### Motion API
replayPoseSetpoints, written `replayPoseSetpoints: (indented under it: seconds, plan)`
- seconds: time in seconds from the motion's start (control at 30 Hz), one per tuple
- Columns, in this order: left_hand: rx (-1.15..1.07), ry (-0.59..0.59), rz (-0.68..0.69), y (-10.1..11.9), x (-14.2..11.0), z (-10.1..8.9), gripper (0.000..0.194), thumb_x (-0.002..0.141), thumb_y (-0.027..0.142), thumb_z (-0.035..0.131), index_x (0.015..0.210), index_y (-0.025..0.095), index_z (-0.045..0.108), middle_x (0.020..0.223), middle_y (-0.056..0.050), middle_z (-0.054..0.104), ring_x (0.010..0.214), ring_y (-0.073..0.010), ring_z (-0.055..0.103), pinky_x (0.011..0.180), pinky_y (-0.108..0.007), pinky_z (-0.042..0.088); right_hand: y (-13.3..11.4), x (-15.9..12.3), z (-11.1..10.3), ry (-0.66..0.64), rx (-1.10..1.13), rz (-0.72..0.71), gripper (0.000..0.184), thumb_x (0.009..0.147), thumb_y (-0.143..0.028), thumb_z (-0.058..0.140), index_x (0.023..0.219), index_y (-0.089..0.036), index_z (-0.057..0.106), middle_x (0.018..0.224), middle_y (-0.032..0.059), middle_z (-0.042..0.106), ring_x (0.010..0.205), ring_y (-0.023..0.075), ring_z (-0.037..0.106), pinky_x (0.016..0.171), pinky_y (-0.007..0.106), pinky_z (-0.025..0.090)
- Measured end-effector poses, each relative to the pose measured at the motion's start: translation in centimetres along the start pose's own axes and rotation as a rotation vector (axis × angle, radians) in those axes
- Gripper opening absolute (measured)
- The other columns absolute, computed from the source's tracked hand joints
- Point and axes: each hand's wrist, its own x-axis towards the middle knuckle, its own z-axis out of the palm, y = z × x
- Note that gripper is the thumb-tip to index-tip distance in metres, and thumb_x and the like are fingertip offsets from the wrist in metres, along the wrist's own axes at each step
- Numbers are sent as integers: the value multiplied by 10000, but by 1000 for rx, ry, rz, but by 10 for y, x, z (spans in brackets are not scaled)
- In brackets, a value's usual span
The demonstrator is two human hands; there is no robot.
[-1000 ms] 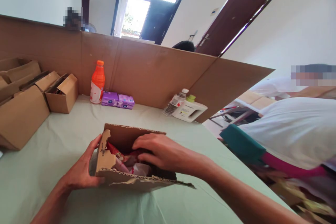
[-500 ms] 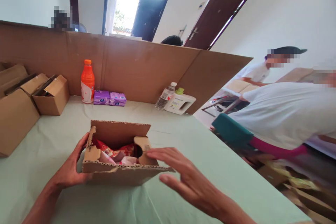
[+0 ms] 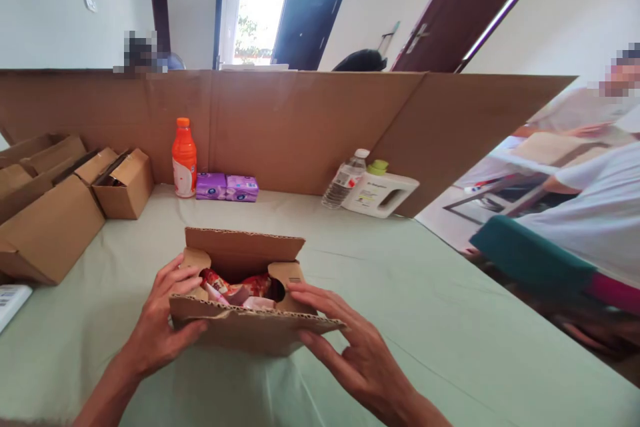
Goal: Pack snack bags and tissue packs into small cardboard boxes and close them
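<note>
Two hands, well apart, are on one lidless cardboard box (image 3: 245, 337) standing on the green-covered surface (image 3: 440, 320). The left hand (image 3: 160, 323) is clamped on its left end; the right hand (image 3: 353, 347) touches the right end flap (image 3: 289, 275), its grip impossible to tell. Red printed packaging (image 3: 255, 285) lies inside, its count unclear. Behind stand one orange bottle (image 3: 185, 157), one clear bottle (image 3: 345, 181) and one green-capped white jug (image 3: 383, 193).
</note>
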Motion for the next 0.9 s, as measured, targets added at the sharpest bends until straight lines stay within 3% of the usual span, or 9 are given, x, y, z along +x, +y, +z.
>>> replayPoseSetpoints:
  seconds: [0.13,0.33,0.47,0.6,0.7,0.8,0.9]
  plan:
    - [-45,35,-140,3,4,2,551,907,451,637,1411,272,502,1425,-131,543,1420,-350,411,1133,-548,399,1,-4,5,82,24,45,368,959,-268,577,1326,-264,554,1306,88,673,1235,216,628,994,357,568]
    - [-170,134,-354,5,1,6,560,968,402,539,1488,296,362,1418,-109,546,1281,-281,552,1082,-466,453,8,-7,14,198,8,181,465,946,-329,605,1386,-258,473,1435,144,556,1328,286,545,1031,484,531]
    - [-131,232,-305,5,5,13,598,949,332,553,1503,336,328,1447,-80,499,1330,-280,494,1124,-481,406,10,-11,20,153,77,228,466,971,-343,553,1419,-274,444,1496,137,497,1372,289,497,1027,488,525]
    - [-19,164,-195,7,12,14,447,971,265,456,1405,366,493,1530,-37,408,1437,-300,368,1170,-509,335,11,-11,17,83,67,169,354,981,-312,521,1334,-292,539,1470,107,527,1356,276,508,1055,480,493]
    - [-10,116,-144,8,12,16,396,987,240,397,1320,365,573,1515,-21,432,1441,-294,363,1171,-509,331,18,1,8,146,-7,177,509,955,-341,564,1444,-277,438,1519,128,471,1391,296,462,1076,506,458]
    - [-36,151,-141,6,9,21,417,987,243,393,1372,335,524,1509,-40,446,1441,-290,363,1193,-506,304,23,27,0,203,-81,132,628,946,-367,582,1517,-244,351,1538,148,447,1402,301,438,1086,517,430]
    - [-64,242,-217,3,6,26,509,971,263,432,1477,301,393,1531,-71,411,1426,-290,385,1198,-496,309,21,47,-2,67,-70,-18,311,974,-366,535,1238,-226,620,1332,124,641,1209,274,604,995,479,478]
